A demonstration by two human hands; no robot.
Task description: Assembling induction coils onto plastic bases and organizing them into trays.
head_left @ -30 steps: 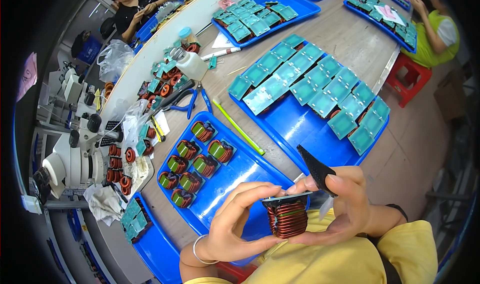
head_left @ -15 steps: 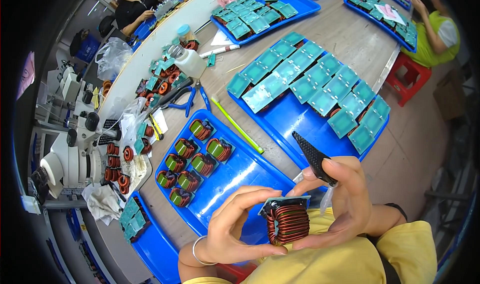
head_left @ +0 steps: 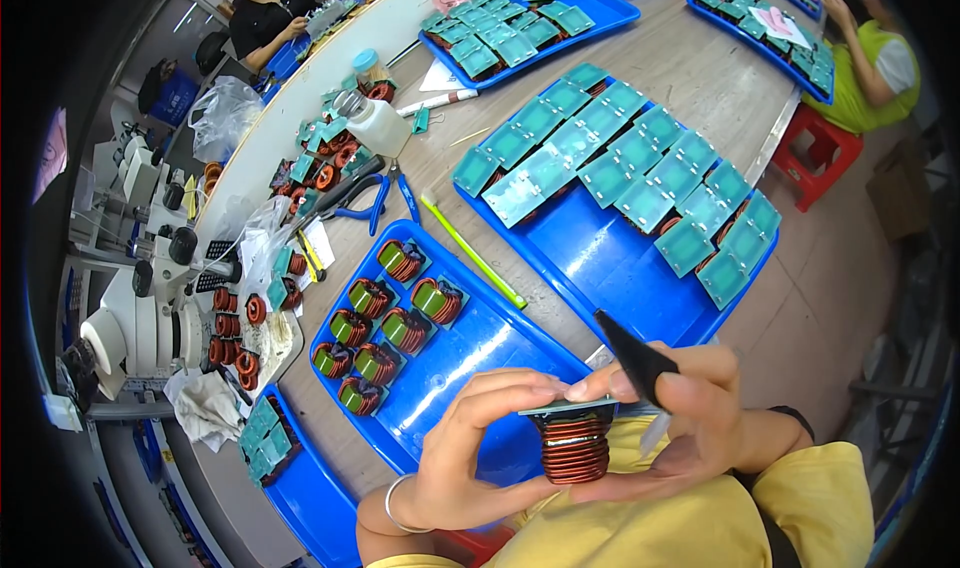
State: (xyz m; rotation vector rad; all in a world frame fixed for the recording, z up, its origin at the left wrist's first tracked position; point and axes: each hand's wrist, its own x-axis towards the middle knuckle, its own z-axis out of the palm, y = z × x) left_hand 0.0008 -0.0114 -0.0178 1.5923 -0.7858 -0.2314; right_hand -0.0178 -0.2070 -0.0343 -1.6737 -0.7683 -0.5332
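At five o'clock, the left hand [head_left: 452, 471] and right hand [head_left: 697, 418] (the latter also clasping a black tapered tool [head_left: 638, 358]) pinch a board-mounted copper coil [head_left: 575, 450], seemingly an inspection step whose next move calls for steady grip.

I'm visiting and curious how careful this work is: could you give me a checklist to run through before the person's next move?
1. Coil part steadied by both hands: ok, the left hand and right hand both hold it.
2. Green board on top of the coil: ok, fingers rest at its upper side.
3. Black tapered object in the right hand: ok, it sits among the fingers.
4. Far side of the windings sound: cannot tell, it is turned away.
5. Bright green stick apart from the hands: ok, it lies between two blue trays.
6. Eight other coils inside the nearer blue tray: ok.
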